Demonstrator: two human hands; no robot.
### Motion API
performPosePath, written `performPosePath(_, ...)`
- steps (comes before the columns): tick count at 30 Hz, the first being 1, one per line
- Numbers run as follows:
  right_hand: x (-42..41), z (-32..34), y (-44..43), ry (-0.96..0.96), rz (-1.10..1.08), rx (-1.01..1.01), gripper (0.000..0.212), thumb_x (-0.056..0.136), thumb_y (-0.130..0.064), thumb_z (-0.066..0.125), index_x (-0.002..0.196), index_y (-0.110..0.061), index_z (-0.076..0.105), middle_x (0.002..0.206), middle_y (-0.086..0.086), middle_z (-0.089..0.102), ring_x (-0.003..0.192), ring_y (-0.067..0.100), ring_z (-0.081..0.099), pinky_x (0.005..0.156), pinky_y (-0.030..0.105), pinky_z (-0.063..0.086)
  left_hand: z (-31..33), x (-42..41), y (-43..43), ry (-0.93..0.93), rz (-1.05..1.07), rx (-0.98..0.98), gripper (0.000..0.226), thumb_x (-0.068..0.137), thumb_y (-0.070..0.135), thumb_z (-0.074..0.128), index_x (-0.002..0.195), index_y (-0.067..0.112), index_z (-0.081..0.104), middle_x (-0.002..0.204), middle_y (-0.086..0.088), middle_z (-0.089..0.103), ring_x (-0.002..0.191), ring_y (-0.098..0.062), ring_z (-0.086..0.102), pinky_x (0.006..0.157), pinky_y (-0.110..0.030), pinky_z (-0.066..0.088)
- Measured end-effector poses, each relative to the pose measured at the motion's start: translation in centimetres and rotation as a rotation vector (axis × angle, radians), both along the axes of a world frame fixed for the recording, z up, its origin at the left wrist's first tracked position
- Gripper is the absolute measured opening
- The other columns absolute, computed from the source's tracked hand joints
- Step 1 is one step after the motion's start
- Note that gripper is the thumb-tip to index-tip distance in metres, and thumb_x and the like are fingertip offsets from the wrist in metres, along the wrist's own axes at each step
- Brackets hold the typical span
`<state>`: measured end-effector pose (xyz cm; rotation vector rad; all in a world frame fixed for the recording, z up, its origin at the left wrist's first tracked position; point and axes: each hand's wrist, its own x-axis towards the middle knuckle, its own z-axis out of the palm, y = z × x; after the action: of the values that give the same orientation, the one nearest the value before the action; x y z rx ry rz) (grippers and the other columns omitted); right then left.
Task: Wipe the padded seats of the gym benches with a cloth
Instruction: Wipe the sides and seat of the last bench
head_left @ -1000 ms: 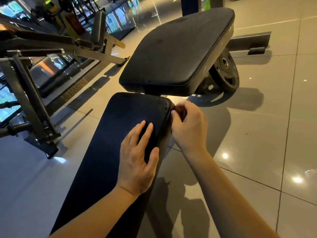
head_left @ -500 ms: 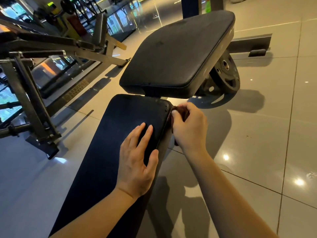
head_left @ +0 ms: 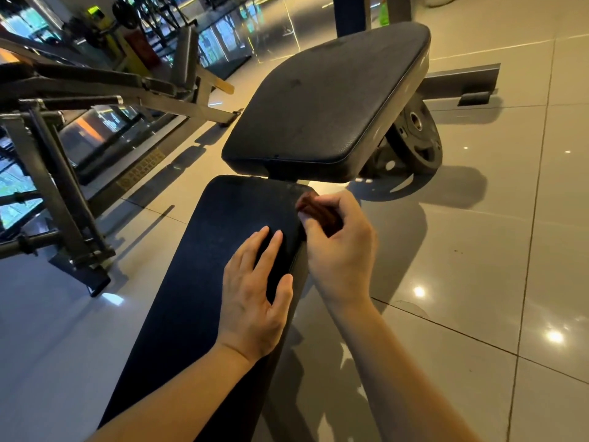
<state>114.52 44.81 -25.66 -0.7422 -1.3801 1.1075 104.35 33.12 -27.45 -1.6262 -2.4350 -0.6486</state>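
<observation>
A glossy tiled floor (head_left: 478,282) spreads across the room and throws back spots of ceiling light. To the left stands a dark steel machine frame (head_left: 57,186) with angled bars and posts. In the middle is the bench: its long black pad (head_left: 197,282) runs away from the person, and just beyond its far end the wider seat pad (head_left: 325,100) sits higher and tilted, overhanging that end slightly. A black weight plate (head_left: 414,138) stands on edge behind the seat pad's right side.

The person's left hand (head_left: 255,301) lies flat on the long pad near its right edge, fingers straight and a little spread, palm down, holding nothing. The right hand (head_left: 341,250) is just beside it, off the pad's right side, fingers curled. Bunched in those fingers is a small dark reddish-brown cloth (head_left: 315,208), held against the far right corner of the long pad, just below the seat pad.
</observation>
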Motion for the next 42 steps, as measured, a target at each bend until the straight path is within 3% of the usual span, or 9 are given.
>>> performPosePath(4, 2.3, -0.5, -2.4, -0.054, 0.195, 0.035, 0.012, 0.093, -0.022, 0.073, 0.103, -0.021, 0.068, 0.088, -0.016, 0.068, 0.088, 0.006, 0.067, 0.073, 0.02, 0.054, -0.1, -0.1, -0.3, -0.033, -0.018, 0.011, 0.057, 0.102, 0.05, 0.036, 0.156, 0.033, 0.032, 0.163, 0.006, 0.032, 0.149, -0.017, 0.031, 0.117, -0.057, 0.033)
performPosePath(9, 3.9, -0.2, 2.7, 0.041, -0.089, -0.155, 0.027, 0.091, -0.018, 0.075, 0.109, -0.029, 0.058, 0.097, -0.036, 0.058, 0.099, -0.013, 0.056, 0.078, 0.011, 0.05, 0.2, 0.2, 0.0, -0.008, 0.002, 0.002, 0.058, 0.101, 0.049, 0.036, 0.156, 0.031, 0.033, 0.163, 0.007, 0.029, 0.15, -0.014, 0.029, 0.118, -0.054, 0.034)
performPosePath(15, -0.2, 1.1, 2.1, 0.011, 0.106, 0.041, 0.019, 0.093, -0.015, 0.071, 0.111, -0.014, 0.064, 0.105, -0.006, 0.068, 0.103, 0.007, 0.065, 0.089, 0.031, 0.056, 0.1, 0.0, -0.1, -0.024, -0.019, 0.011, 0.056, 0.103, 0.046, 0.031, 0.157, 0.032, 0.031, 0.164, 0.006, 0.029, 0.15, -0.015, 0.029, 0.119, -0.054, 0.032)
performPosePath(19, 0.5, -0.3, -3.7, -0.024, 0.228, 0.131, 0.015, 0.094, -0.018, 0.069, 0.109, -0.016, 0.066, 0.102, -0.006, 0.068, 0.1, 0.009, 0.065, 0.085, 0.031, 0.057, -0.2, -0.1, -0.4, -0.137, -0.059, 0.109, 0.055, 0.105, 0.028, 0.037, 0.154, 0.05, 0.025, 0.16, 0.012, 0.034, 0.148, -0.013, 0.033, 0.119, -0.055, 0.033)
performPosePath(22, 2.0, -0.3, -4.5, 0.129, 0.278, -0.145, 0.011, 0.093, -0.013, 0.072, 0.103, -0.015, 0.068, 0.091, -0.01, 0.07, 0.092, 0.01, 0.068, 0.077, 0.02, 0.055, -0.3, -0.2, -0.5, -0.19, -0.029, 0.147, 0.051, 0.104, 0.028, 0.034, 0.154, 0.039, 0.034, 0.159, 0.008, 0.038, 0.148, -0.015, 0.035, 0.117, -0.057, 0.035)
performPosePath(25, 3.3, -0.1, -1.6, 0.24, 0.093, -0.408, 0.016, 0.092, -0.011, 0.073, 0.101, -0.022, 0.066, 0.089, -0.01, 0.068, 0.089, 0.0, 0.065, 0.074, 0.015, 0.051, -0.1, 0.0, -0.4, -0.147, -0.004, 0.108, 0.053, 0.101, 0.031, 0.031, 0.154, 0.03, 0.036, 0.161, 0.007, 0.035, 0.15, -0.011, 0.029, 0.121, -0.052, 0.031)
performPosePath(29, 2.8, 0.9, 3.0, 0.226, -0.091, -0.342, 0.023, 0.092, -0.012, 0.073, 0.112, -0.015, 0.062, 0.099, -0.017, 0.061, 0.099, -0.01, 0.058, 0.078, 0.01, 0.05, -0.1, 0.0, -0.2, -0.119, 0.019, 0.082, 0.053, 0.1, 0.034, 0.03, 0.153, 0.029, 0.036, 0.162, 0.006, 0.035, 0.15, -0.01, 0.029, 0.122, -0.049, 0.03)
performPosePath(35, 0.2, -0.4, -0.5, 0.145, 0.109, -0.159, 0.018, 0.095, -0.012, 0.069, 0.112, -0.011, 0.062, 0.102, -0.006, 0.067, 0.101, 0.01, 0.065, 0.085, 0.02, 0.053, 0.1, 0.0, -0.3, -0.116, 0.024, 0.064, 0.056, 0.099, 0.034, 0.03, 0.154, 0.026, 0.037, 0.161, 0.004, 0.035, 0.15, -0.011, 0.03, 0.121, -0.052, 0.031)
performPosePath(42, 2.6, -0.9, -3.2, 0.129, 0.286, -0.318, 0.012, 0.092, -0.014, 0.072, 0.102, -0.015, 0.067, 0.089, -0.01, 0.067, 0.089, 0.008, 0.064, 0.075, 0.016, 0.051, 0.1, -0.1, -0.3, -0.099, 0.005, 0.079, 0.052, 0.102, 0.036, 0.029, 0.154, 0.031, 0.035, 0.161, 0.005, 0.036, 0.15, -0.011, 0.03, 0.122, -0.052, 0.03)
